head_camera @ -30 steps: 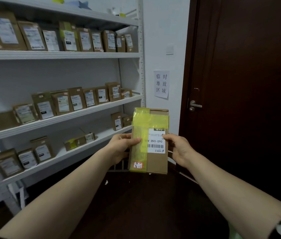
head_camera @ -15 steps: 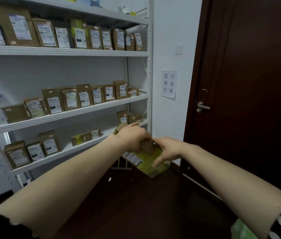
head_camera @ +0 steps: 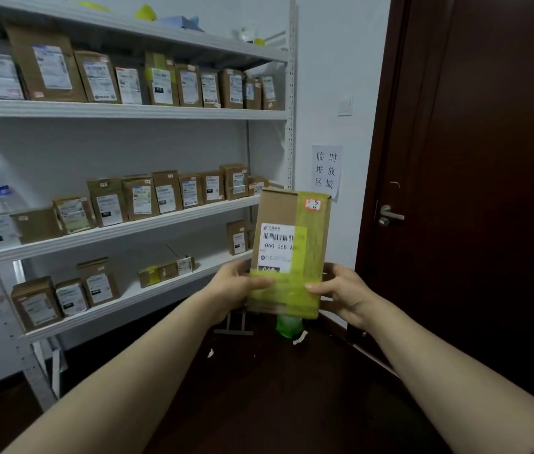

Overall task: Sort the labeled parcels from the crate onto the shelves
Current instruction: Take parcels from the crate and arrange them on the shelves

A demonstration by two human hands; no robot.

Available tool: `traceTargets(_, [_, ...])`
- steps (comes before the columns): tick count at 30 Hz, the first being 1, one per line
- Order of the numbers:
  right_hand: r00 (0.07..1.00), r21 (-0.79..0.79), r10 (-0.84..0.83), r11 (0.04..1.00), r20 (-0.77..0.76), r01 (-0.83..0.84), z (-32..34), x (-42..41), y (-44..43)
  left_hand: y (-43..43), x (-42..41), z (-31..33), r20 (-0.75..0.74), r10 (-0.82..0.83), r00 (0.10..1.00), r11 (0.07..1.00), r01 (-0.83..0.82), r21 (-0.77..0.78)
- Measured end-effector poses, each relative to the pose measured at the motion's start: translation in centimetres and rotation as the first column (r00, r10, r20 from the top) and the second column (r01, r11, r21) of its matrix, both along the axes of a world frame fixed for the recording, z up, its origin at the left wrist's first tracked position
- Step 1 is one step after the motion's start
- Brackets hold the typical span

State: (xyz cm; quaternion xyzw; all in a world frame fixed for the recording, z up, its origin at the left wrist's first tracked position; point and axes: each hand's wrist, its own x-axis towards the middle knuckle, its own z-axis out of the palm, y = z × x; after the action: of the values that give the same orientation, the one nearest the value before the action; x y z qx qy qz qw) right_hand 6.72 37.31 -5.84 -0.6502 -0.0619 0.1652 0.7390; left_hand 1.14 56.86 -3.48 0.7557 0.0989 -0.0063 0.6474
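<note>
I hold a brown cardboard parcel [head_camera: 292, 250] upright in front of me, wrapped partly in yellow-green tape. Its white barcode label faces me right way up, and a small red-edged sticker sits at its top right corner. My left hand [head_camera: 236, 290] grips its lower left edge, thumb across the front. My right hand [head_camera: 341, 291] grips the lower right edge the same way. The white shelves [head_camera: 121, 229] stand to the left, with rows of labeled parcels on three levels. The crate is out of view.
A dark wooden door [head_camera: 488, 191] with a metal handle [head_camera: 388, 214] fills the right side. A paper sign [head_camera: 326, 170] hangs on the white wall beside the shelf post. Under the parcel, something green [head_camera: 288, 326] and paper scraps lie on the dark floor.
The parcel was turned end over end between my hands. Its label was upside down a second ago and now reads upright, with the red-edged sticker moved from bottom left to top right.
</note>
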Motion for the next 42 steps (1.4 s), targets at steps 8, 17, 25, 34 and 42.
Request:
traceTargets(8, [0.996,-0.051,-0.005,0.999,0.089,0.009,-0.7,0.3,0.6,1.2,0.6,-1.5,-0.030,-0.055,0.998,0.998,0.055,0.005])
traceTargets(17, [0.997,-0.081,0.014,0.997,0.077,-0.008,-1.1,0.4,1.3,1.5,0.8,-2.1,-0.029,-0.051,0.998,0.999,0.052,0.013])
traceTargets(25, [0.997,-0.096,0.028,0.995,0.076,-0.020,-1.1,0.6,1.5,2.1,1.4,-2.7,-0.036,-0.064,0.997,0.997,0.065,0.030])
traceTargets(34, [0.997,-0.139,0.032,0.990,0.071,-0.022,-1.5,0.9,1.8,2.6,1.6,-3.2,-0.074,-0.085,0.994,0.994,0.090,0.063])
traceTargets(42, [0.995,-0.173,0.051,0.984,0.089,-0.035,-1.9,1.2,1.9,2.8,2.0,-3.3,-0.079,-0.085,0.993,0.995,0.089,0.040])
